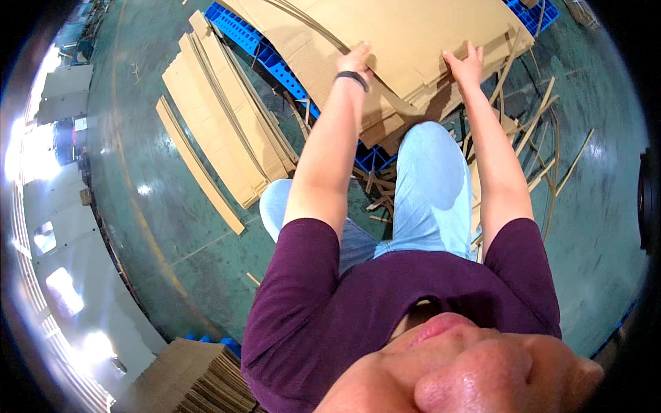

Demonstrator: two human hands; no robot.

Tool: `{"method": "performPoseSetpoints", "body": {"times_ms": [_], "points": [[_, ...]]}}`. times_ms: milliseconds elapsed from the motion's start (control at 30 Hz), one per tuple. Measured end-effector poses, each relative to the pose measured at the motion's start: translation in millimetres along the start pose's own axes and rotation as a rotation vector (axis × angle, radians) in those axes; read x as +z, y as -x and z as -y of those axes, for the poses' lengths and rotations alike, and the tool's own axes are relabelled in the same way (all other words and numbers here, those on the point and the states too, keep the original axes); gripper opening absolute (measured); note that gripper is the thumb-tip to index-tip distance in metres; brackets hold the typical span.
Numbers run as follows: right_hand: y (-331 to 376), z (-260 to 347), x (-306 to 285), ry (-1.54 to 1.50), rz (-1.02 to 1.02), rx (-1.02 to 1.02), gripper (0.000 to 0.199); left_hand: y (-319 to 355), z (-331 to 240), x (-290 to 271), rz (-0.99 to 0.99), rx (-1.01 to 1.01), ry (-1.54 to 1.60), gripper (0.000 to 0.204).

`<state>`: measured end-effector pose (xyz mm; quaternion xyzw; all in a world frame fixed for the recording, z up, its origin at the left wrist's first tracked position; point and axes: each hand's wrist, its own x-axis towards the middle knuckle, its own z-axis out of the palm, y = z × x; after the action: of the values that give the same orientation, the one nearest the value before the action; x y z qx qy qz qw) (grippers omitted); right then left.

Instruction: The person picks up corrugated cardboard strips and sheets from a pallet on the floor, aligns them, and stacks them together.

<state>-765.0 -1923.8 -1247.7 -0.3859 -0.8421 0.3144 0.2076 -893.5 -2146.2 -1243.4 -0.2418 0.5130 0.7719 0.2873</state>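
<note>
A stack of brown cardboard sheets (pixel 406 41) lies in front of me on a blue plastic pallet (pixel 279 65). My left hand (pixel 353 60), with a dark band at its wrist, is closed at the edge of a cardboard strip (pixel 394 98) on top of the stack. Some of its fingers are hidden. My right hand (pixel 466 67) lies on the sheets near their close right edge, its thumb and forefinger spread apart. Its other fingers hardly show.
Flattened cardboard pieces (pixel 227 110) and a long narrow strip (pixel 196 162) lie on the green floor (pixel 151 206) to the left. Thin cardboard offcuts (pixel 540 127) are scattered at the right, with scraps below the pallet. Stacked cardboard (pixel 182 378) stands at the lower left.
</note>
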Motion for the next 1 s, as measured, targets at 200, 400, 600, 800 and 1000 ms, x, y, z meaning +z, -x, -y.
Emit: {"method": "performPoseSetpoints", "body": {"times_ms": [200,400,600,800,1000], "points": [[30,15,-21,-0.946,0.037,0.250,0.093,-11,-6,0,0.086,0.138,0.163,0.033],[98,46,-45,-1.149,0.507,0.507,0.022,58,0,-14,0.003,0.291,0.084,0.030],[140,58,-61,-0.967,0.639,0.475,0.020,87,12,-39,-0.044,0.221,-0.067,0.031],[119,79,-126,-0.429,1.265,-0.558,0.034,129,-16,-166,0.173,0.102,-0.100,0.038],[-68,2,-81,-0.274,0.690,0.291,0.077,110,-5,-222,0.068,0.049,-0.181,0.038]]}}
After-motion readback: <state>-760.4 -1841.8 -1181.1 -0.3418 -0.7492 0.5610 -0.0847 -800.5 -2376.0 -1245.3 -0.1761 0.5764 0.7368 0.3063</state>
